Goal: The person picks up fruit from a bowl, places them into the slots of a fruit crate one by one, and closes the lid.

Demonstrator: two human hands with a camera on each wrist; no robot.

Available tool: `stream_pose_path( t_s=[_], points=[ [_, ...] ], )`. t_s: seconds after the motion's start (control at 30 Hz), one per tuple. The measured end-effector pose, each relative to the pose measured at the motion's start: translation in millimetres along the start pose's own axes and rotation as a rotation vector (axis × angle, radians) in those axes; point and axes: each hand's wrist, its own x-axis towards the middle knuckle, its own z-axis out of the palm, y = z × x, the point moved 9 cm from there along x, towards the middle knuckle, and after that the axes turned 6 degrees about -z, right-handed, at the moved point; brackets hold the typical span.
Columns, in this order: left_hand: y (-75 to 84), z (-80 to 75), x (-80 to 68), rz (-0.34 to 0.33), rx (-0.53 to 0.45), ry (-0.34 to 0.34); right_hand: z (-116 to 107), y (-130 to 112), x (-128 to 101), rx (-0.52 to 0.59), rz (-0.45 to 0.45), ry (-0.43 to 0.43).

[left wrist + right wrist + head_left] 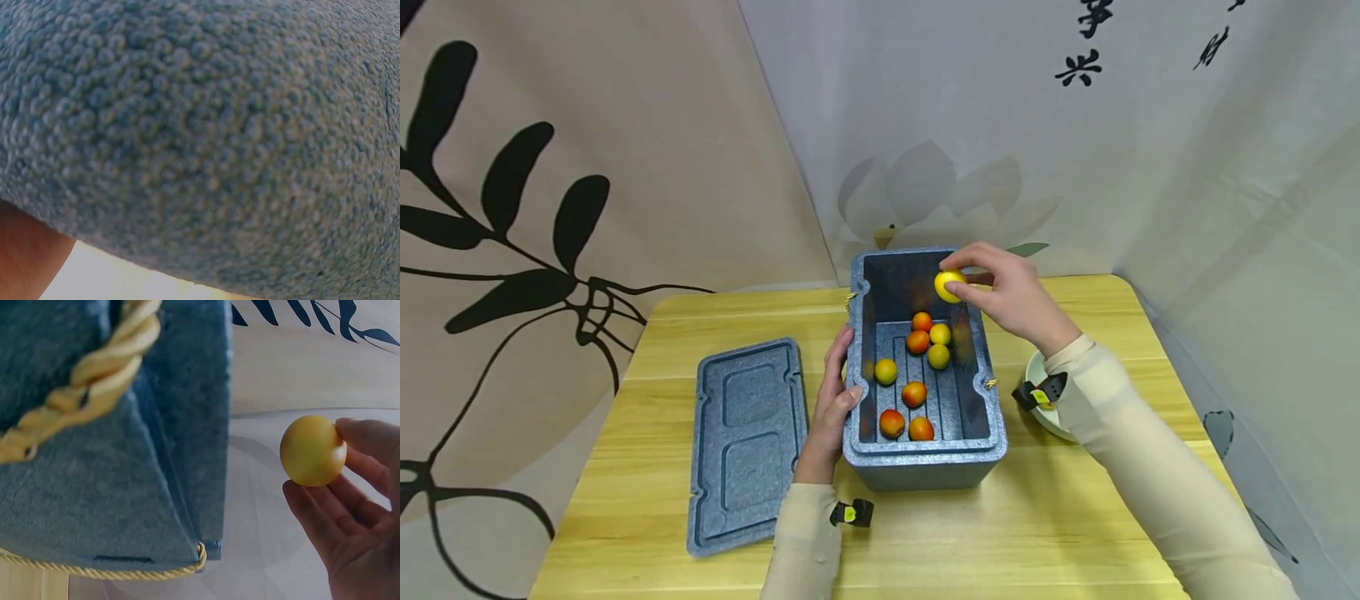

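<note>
- Right hand (1018,292): thumb and fingers pinch yellow fruit (949,286) above foam box (922,477).
- Left hand (829,412): grips foam box's left rim.
- Orange-red fruits (914,394): inside foam box.
- Lid (750,450): left of foam box.

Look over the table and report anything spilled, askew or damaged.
Nothing clearly stands out: the loose fruits lie inside the foam box, the lid lies flat beside it, and the right hand pinches a yellow fruit. The right sleeve partly hides the bowl.
</note>
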Motion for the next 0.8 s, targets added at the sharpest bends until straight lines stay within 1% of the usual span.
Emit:
stream_pose_path(
  t_s=[0.3,0.6,0.8],
  points=[
    [-1.9,-1.3,-0.1,-0.011,0.0,-0.008,12,-4,12,-0.021,-0.04,-0.049],
    [-3.3,0.0,0.0,-0.007,0.014,-0.005,17,-1,13,-0.054,-0.025,-0.059],
    [-3.1,-1.2,0.4,0.007,0.021,0.0,16,3,10,-0.084,-0.026,-0.05]
  ],
)
